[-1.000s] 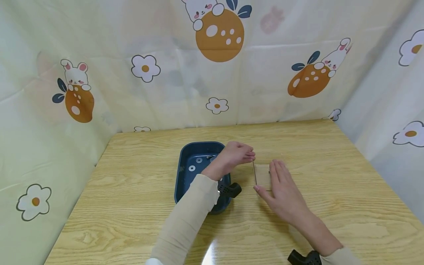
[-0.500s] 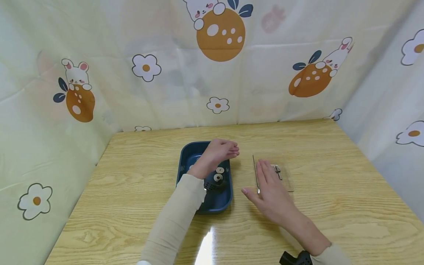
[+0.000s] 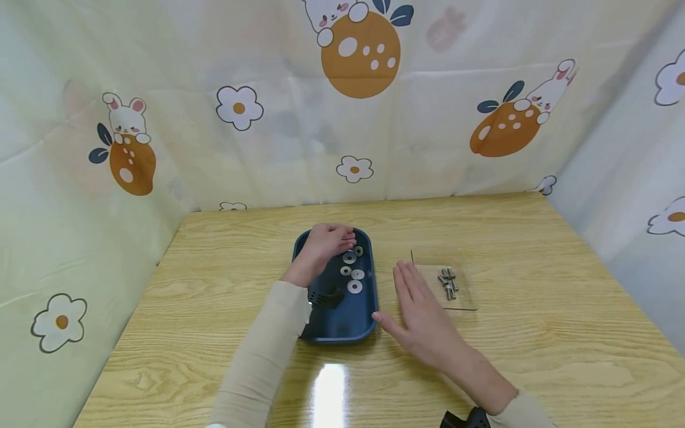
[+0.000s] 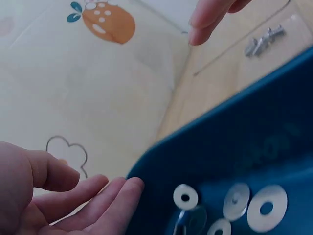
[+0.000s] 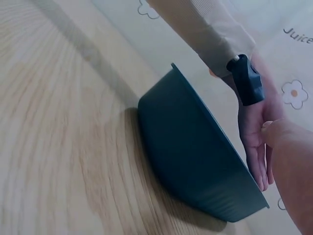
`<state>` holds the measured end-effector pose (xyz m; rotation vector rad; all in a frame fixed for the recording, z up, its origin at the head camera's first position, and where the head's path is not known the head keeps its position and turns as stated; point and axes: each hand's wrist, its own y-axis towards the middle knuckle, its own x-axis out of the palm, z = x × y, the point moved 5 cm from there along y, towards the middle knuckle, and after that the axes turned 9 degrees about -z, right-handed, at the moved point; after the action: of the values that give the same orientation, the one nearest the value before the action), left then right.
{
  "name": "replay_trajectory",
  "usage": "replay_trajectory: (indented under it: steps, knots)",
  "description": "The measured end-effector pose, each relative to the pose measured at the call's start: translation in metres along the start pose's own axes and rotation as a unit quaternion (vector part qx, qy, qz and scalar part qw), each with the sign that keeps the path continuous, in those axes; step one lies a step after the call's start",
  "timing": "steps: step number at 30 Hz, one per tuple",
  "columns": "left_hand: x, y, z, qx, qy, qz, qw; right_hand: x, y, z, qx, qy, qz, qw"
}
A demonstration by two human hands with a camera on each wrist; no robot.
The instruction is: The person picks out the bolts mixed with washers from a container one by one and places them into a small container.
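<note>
A dark blue tray (image 3: 342,327) holds several round metal washers (image 3: 355,286). My left hand (image 3: 323,245) is over the tray's far left part with its fingers extended; in the left wrist view the fingertips (image 4: 132,188) are at the tray's rim. Right of the tray, my right hand (image 3: 425,327) has straight fingers and a spread thumb near the tray's right edge. Beside it lies a clear square plate (image 3: 464,302) bearing a small cluster of screws (image 3: 448,283). A thin metal rod (image 3: 412,257) is mostly hidden behind the right hand. Neither hand grips anything.
The light wood-grain table (image 3: 214,285) extends around the tray. A patterned curtain (image 3: 289,148) hangs along the table's back and sides. Black wrist devices (image 3: 327,297) are on both forearms. In the left wrist view a shiny metal piece (image 4: 180,223) lies by the washers.
Both hands have moved left. My left hand has gone from beside the rod back over the tray. The right hand has slid off the clear plate, uncovering the screws.
</note>
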<state>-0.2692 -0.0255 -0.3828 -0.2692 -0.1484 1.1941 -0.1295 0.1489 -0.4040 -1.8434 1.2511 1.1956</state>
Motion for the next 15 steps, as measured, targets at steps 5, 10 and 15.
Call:
replay_trajectory:
  steps: [5,10,15]
  knots:
    - [-0.006,-0.001,-0.004,-0.013,0.017,0.019,0.9996,0.006,0.002,-0.008,-0.002,-0.001,-0.018,1.0]
    - [-0.01,0.0,-0.011,-0.023,0.033,0.035,0.9986,0.013,0.003,-0.013,-0.005,-0.003,-0.024,1.0]
    - [-0.016,0.0,-0.019,-0.03,0.073,0.063,0.9949,0.017,0.004,-0.018,-0.008,-0.008,-0.02,1.0]
